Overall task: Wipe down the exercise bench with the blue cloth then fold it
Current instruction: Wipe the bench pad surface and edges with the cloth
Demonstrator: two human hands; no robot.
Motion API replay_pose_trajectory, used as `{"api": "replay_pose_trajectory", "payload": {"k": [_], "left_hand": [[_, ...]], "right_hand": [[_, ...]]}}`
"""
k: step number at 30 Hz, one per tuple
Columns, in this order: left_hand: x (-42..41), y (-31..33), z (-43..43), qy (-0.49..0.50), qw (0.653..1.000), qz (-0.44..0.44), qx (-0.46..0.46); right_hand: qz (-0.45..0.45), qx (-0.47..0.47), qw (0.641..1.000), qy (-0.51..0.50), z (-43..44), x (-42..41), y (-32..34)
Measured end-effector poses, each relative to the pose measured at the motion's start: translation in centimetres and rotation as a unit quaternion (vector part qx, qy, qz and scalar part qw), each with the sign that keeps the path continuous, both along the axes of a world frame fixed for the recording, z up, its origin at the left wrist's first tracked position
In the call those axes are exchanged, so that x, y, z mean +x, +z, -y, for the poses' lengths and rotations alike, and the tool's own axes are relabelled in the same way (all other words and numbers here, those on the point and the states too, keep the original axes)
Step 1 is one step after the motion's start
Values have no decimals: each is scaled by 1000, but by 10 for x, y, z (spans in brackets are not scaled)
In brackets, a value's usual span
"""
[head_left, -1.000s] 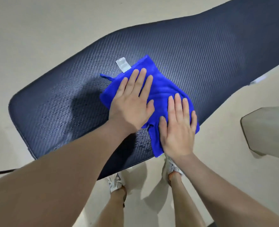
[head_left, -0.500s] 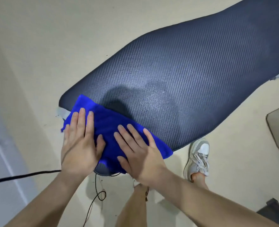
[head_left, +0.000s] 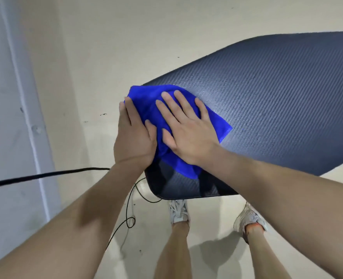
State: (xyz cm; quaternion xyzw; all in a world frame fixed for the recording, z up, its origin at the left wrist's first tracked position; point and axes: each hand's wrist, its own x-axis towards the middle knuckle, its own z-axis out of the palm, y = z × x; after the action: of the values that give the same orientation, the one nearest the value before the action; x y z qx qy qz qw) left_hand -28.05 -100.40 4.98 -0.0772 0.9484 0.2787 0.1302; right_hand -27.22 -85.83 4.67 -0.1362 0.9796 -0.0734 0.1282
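A bare workout room, at home or in a small gym; which of the two cannot be told. A padded exercise bench with dark, ribbed, carbon-weave upholstery fills the right of the view, standing on a smooth beige floor. A pale, scuffed wall with a plain vertical trim closes the left side. A thick black cable and a thin looped cord trail across the floor beside a person's grey trainers.

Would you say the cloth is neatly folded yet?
Not folded: the cloth lies rumpled on the bench under left hand and right hand.
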Motion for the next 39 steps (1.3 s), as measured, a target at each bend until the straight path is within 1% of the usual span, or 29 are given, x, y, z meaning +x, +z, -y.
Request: {"api": "replay_pose_trajectory", "payload": {"k": [2, 6, 8, 11, 14, 18, 21, 23, 25, 27, 29, 30, 31, 33, 35, 37, 39], "left_hand": [[13, 2, -9, 53, 998, 16, 34], [67, 8, -14, 154, 981, 78, 88], [94, 16, -16, 181, 970, 113, 118], [111, 28, -19, 213, 950, 153, 167], [110, 34, -18, 224, 941, 148, 206], [98, 43, -18, 244, 927, 127, 254], [96, 38, -17, 281, 921, 126, 238], [95, 33, -15, 311, 915, 110, 233], [92, 32, -14, 329, 916, 83, 214], [75, 36, -12, 330, 923, 36, 193], [42, 38, -8, 318, 925, -9, 208], [24, 34, -5, 307, 925, -10, 222], [7, 30, -2, 285, 930, 6, 232], [-15, 17, 3, 243, 939, 69, 235], [-21, 12, 5, 228, 934, 119, 247], [-22, 9, 7, 221, 934, 113, 257], [-26, 7, 7, 217, 936, 98, 261]], "right_hand": [[6, 8, 1000, 4, 7, 9, 1], [35, -4, 997, 62, 11, 45, 5], [46, 5, 994, 101, 9, 69, 7], [50, 17, 988, 144, 0, 99, 10], [44, 5, 980, 192, -17, 107, 13], [49, -6, 957, 286, -33, 101, 13], [75, -3, 927, 366, -37, 86, 19], [66, -25, 915, 396, -37, 65, 24], [36, -52, 918, 392, -30, 40, 26], [-3, -52, 939, 339, -22, 16, 30], [-2, -38, 957, 286, -9, -2, 34], [11, -31, 961, 276, -3, -7, 35], [25, -22, 962, 271, 3, -8, 35], [46, -4, 962, 268, 11, -5, 31], [52, 12, 964, 259, 14, 2, 26], [53, 19, 964, 258, 15, 4, 20], [34, 11, 964, 264, 14, 0, 14]]}}
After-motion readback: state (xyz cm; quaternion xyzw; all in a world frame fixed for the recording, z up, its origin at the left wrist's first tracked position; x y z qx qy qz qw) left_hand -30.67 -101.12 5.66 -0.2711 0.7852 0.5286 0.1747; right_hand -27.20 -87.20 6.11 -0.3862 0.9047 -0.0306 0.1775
